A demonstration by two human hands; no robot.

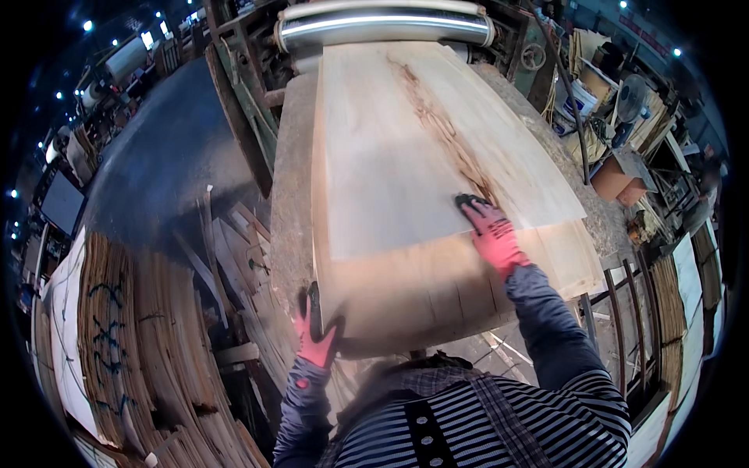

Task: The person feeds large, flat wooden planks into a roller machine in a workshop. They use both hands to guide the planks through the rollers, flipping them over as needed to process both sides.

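The right hand (491, 234) is being pressed flat and wide on a thin wood sheet (421, 148). The left hand (314, 335) is closed on the stack's near corner. Beyond the fingers, the sheet is lying halfway out of the roller (382, 23).

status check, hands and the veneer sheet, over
Left hand gripping veneer stack's near-left corner. Right hand flat on top veneer sheet. Roller ahead.

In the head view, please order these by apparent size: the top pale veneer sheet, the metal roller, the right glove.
1. Top pale veneer sheet, clearly largest.
2. Metal roller.
3. Right glove, smallest, although it is nearer the camera than the roller.
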